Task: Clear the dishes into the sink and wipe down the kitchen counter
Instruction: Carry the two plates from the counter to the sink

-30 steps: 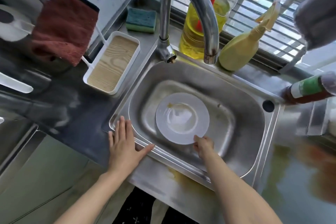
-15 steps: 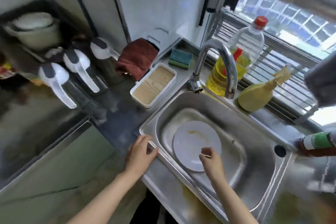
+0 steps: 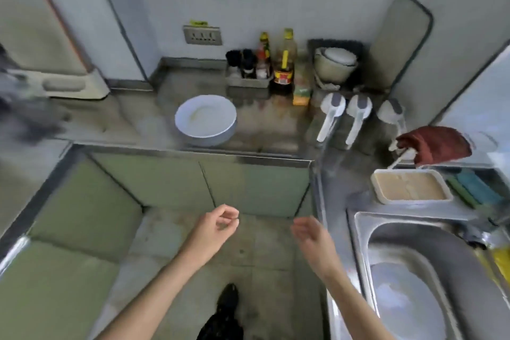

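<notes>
**Hands free, more dishes waiting on the far tabletop**

Hands first: both hang over the floor in front of the body, holding nothing. The left hand (image 3: pixel 218 225) has its fingers loosely curled, thumb and forefinger nearly meeting around empty air. The right hand (image 3: pixel 309 232) looks relaxed and partly spread, though it is blurred. Just to the right, the sink (image 3: pixel 356 229) holds one plate (image 3: pixel 405 301) lying flat in the basin, so part of the clearing looks done.

Further off, across the corner, the white dishes (image 3: pixel 205 116) sit on the tabletop (image 3: pixel 124 119) — what looks like one shallow dish nested in another, with a yellowish smear inside the top one. They stand near the front edge, well apart from both hands.

The step in hand, as I judge it, is fetching that stack. Doing it well means taking it with both hands under the lower rim so the two dishes travel as one. Keeping it level will hold any residue in, and it should be lowered into the basin onto or beside the plate rather than dropped — crockery chips.

Behind the stack, bottles (image 3: pixel 284 63) crowd the wall, so a reach from the front avoids them. Off to the right, a sponge (image 3: pixel 474 188) lies beside a tray (image 3: pixel 411 185), and a red cloth (image 3: pixel 433 143) sits beyond it. Either would likely serve for the wipe once the tabletop is bare.
</notes>
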The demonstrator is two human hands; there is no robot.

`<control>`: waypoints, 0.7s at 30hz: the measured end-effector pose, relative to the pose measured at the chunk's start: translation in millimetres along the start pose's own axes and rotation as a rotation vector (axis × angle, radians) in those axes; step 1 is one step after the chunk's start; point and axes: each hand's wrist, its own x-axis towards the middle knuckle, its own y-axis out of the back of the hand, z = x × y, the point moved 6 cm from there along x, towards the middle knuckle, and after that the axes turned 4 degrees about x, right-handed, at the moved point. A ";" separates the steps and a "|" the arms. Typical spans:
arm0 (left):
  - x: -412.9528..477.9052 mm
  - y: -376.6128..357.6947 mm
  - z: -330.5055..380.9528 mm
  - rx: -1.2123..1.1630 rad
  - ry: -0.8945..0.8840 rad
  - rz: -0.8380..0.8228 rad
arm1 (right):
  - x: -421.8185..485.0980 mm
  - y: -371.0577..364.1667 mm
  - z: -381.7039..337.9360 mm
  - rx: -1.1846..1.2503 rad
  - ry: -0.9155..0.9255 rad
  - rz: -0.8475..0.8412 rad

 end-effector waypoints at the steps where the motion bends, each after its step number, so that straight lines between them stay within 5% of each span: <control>1: -6.9 20.3 -13.7 -0.013 0.034 0.049 | 6.1 -17.7 -11.7 -0.014 0.020 -0.046; 11: -1.4 155.4 -123.9 -0.162 0.247 0.313 | 97.5 -166.9 -85.8 -0.075 -0.022 -0.268; 17: 104.2 205.3 -169.4 -0.096 0.262 0.293 | 188.0 -236.2 -111.7 0.088 -0.259 -0.175; 21: 188.1 207.1 -169.6 0.191 0.118 0.147 | 243.5 -264.0 -117.9 0.328 -0.443 -0.011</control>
